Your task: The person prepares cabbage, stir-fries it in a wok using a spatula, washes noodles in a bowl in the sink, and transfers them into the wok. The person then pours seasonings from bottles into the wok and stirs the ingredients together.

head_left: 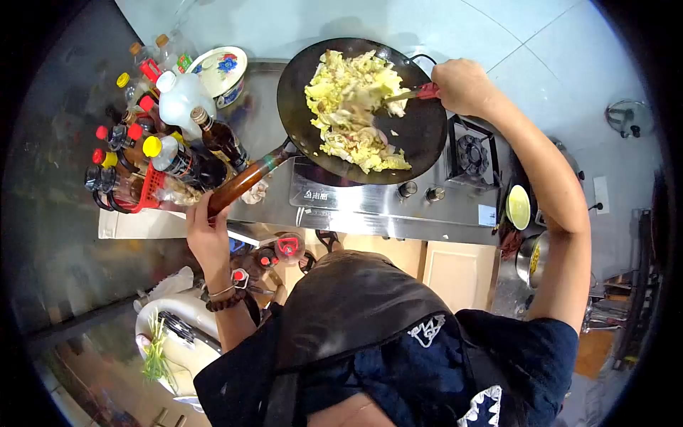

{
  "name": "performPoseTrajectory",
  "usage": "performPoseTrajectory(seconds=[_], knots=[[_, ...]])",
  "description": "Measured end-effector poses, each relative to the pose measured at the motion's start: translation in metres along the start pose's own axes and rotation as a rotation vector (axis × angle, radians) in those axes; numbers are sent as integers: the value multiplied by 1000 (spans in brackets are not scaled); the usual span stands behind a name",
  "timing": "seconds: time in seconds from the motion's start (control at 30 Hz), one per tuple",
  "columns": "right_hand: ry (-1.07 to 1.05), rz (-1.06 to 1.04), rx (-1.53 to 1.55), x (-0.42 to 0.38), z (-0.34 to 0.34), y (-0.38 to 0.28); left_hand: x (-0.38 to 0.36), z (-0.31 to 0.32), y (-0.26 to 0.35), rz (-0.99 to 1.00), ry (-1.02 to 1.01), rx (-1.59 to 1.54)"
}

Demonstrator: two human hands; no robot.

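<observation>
My left hand (205, 231) is wrapped round the wooden handle (245, 183) of a large black wok (427, 139), which sits over the stove. In the wok lies chopped pale-yellow cabbage (338, 78), mixed with small brownish pieces. My right hand (461, 85) grips the red handle of a spatula (427, 91) at the wok's far right side. The spatula's working end reaches into the cabbage, where it is blurred and partly covered.
Several sauce and oil bottles (217, 135) crowd the left counter beside a red basket (151, 186) and a floral enamel bowl (229, 71). A bare gas burner (471, 153) is right of the wok. Further right are a green bowl (518, 207) and a metal bowl (525, 257).
</observation>
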State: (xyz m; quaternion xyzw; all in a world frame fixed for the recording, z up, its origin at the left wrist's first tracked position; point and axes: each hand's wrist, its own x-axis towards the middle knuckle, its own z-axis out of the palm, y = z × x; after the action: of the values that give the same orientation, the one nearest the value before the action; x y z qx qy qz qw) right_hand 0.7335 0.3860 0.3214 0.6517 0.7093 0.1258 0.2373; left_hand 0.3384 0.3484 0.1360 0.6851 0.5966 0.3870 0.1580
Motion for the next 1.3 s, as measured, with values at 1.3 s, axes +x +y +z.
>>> performPoseTrajectory(seconds=[1.3], knots=[[178, 57, 161, -77, 88, -24, 2, 1, -3, 5, -26, 144]])
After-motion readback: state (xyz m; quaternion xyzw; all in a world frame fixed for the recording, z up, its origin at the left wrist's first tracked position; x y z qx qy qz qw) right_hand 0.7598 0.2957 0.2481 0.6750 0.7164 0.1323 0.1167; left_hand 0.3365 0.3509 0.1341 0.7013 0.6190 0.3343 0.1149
